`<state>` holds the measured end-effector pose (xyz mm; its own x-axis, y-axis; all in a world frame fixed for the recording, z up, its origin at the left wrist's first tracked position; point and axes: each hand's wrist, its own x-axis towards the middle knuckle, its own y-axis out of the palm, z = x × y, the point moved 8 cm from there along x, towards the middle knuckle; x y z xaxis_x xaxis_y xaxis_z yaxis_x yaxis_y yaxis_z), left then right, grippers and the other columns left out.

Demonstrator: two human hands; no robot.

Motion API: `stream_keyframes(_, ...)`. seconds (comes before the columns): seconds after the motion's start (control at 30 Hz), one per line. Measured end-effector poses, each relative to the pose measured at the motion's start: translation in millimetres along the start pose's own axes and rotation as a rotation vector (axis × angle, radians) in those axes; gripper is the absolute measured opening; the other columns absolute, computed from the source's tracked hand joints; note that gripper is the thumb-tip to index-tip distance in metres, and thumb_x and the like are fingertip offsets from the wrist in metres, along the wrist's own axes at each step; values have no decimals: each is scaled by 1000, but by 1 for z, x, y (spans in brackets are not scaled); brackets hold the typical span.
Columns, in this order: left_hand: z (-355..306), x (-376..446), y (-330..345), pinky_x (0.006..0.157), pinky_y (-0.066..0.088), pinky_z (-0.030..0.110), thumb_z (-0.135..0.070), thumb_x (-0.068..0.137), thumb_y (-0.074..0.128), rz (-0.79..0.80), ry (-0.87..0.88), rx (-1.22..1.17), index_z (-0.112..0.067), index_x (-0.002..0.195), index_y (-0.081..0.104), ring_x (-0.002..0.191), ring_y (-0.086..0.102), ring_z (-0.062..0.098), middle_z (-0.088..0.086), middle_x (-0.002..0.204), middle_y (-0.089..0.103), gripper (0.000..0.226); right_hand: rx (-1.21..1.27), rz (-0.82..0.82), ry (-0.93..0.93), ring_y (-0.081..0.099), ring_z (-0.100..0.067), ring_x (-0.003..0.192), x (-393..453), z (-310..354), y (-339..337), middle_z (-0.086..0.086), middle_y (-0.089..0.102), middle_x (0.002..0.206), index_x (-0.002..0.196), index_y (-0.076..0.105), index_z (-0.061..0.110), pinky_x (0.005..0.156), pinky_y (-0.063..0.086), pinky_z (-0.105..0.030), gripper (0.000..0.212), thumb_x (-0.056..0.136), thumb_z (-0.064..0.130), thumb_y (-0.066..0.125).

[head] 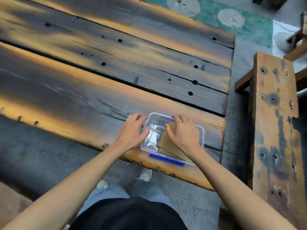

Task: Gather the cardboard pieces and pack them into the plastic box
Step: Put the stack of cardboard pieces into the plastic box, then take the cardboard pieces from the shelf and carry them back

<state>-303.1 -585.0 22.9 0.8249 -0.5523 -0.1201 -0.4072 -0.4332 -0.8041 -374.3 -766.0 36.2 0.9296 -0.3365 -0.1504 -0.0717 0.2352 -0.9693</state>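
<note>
Closest to the person, at the near right corner of the wooden table, sits the plastic box, clear with blue clips, its near side almost at the table's edge. The cardboard pieces already lie inside, stacked toward the box's right half. The right hand presses down on them, fingers spread and loosely bent, gripping nothing. The left hand curls its fingers round the box's left wall, steadying it. No loose cardboard shows on the planks beyond, so the gathering looks nearly finished; settling the stack probably remains. How many pieces there are is hidden under the right hand. No lid is visible.
</note>
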Motion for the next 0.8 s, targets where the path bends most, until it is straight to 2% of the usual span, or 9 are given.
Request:
stream_keyframes(0.07, 15, -9, -20, 98, 52, 48, -41, 93, 60, -67, -14, 111, -20, 145, 54, 139, 42, 28, 8, 151, 48, 56, -6, -19, -61, 48, -30, 132, 5, 21, 0, -7, 51, 150, 142, 52, 23, 101, 46, -44, 60, 95, 60, 44)
stream_keyframes(0.13, 41, -23, -37, 107, 42, 50, -50, 93, 58, -79, -84, 237, -30, 155, 40, 154, 21, 31, 6, 169, 24, 68, -11, -25, -133, 37, -30, 145, 7, 47, 2, -8, 38, 161, 149, 45, 27, 110, 39, -47, 69, 94, 67, 38)
stream_keyframes(0.23, 73, -48, -60, 120, 22, 57, -63, 93, 46, -152, -141, 352, -38, 160, 23, 159, 0, 34, 2, 174, 2, 76, -45, -58, -254, 21, -27, 154, 4, 84, 2, -5, 24, 167, 156, 35, 32, 120, 28, -49, 78, 92, 75, 28)
stream_keyframes(0.4, 112, -104, -94, 119, 18, 63, -71, 88, 43, -286, -246, 447, -38, 161, 23, 158, -2, 37, 1, 174, 4, 82, -65, -96, -430, 12, -26, 156, -13, 149, 2, -2, 18, 169, 158, 29, 37, 122, 19, -53, 82, 89, 82, 26)
stream_keyframes(0.6, 143, -187, -125, 120, 18, 63, -72, 84, 46, -401, -431, 466, -36, 159, 30, 158, 4, 37, 2, 173, 11, 84, -61, -112, -652, 19, -26, 155, -47, 230, 2, 0, 25, 167, 155, 37, 37, 122, 21, -56, 83, 86, 82, 35)
stream_keyframes(0.8, 163, -282, -153, 121, 14, 63, -73, 86, 40, -508, -624, 458, -36, 160, 28, 159, 2, 36, 1, 173, 9, 83, -36, -127, -871, 19, -26, 155, -97, 313, 1, 0, 25, 167, 155, 36, 38, 122, 20, -55, 83, 86, 84, 34)
